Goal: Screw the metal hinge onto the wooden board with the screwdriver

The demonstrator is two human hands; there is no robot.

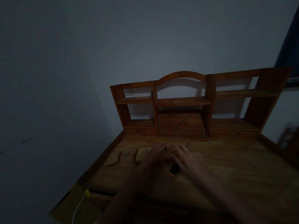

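Both my hands meet over the middle of the wooden desk in dim light. My left hand (157,153) is closed at the edge of a piece of brown cardboard (171,148). From the other side my right hand (191,159) has its fingers bent onto the same piece, thumb toward the left hand. The fingertips are partly hidden and blurred. Just below the hands lies a small black and orange object (174,169), its kind unclear. Left of my left hand is a flat cardboard piece (141,154), and another cardboard piece (112,158) lies farther left.
A small greyish item (126,154) lies between the left cardboard pieces. Along the back of the desk (240,173) stands a wooden shelf unit (182,101) against the wall. A white cable (76,212) with a yellow end hangs at the desk's front left corner.
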